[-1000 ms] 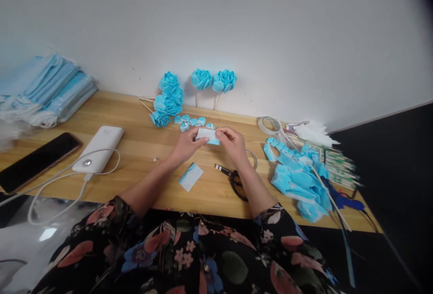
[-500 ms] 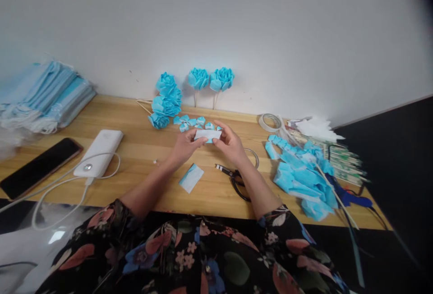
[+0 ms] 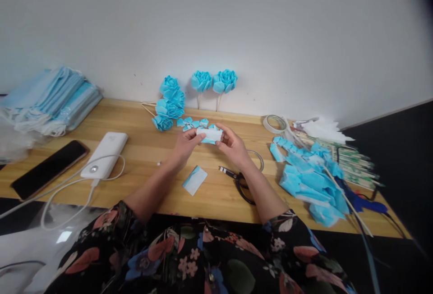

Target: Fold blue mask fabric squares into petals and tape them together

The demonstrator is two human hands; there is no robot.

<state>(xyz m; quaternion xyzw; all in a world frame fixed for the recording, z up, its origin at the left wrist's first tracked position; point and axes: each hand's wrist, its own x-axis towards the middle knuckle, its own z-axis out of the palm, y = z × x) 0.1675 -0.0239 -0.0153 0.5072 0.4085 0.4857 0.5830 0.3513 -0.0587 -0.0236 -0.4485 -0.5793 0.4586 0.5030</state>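
Note:
Both hands meet above the middle of the wooden table (image 3: 142, 149), pinching a small white and blue strip of mask fabric (image 3: 209, 135) between them. My left hand (image 3: 184, 146) grips its left end with thumb and fingers closed. My right hand (image 3: 233, 146) grips its right end. A second folded blue and white piece (image 3: 195, 180) lies flat on the table just below my hands. Black scissors (image 3: 240, 180) lie under my right wrist. Small blue folded petals (image 3: 192, 123) sit just beyond my fingers.
Finished blue fabric roses (image 3: 171, 100) lean on the wall, two upright on sticks (image 3: 214, 81). A stack of face masks (image 3: 54, 100) sits far left, with a phone (image 3: 49, 169) and a white power bank (image 3: 105, 155) with cable. At right lie tape rolls (image 3: 275, 123), blue fabric scraps (image 3: 309, 179) and sticks.
My hands have kept hold of the fabric strip and shifted it slightly between the fingers. The view has moved a little; nothing on the table moved.

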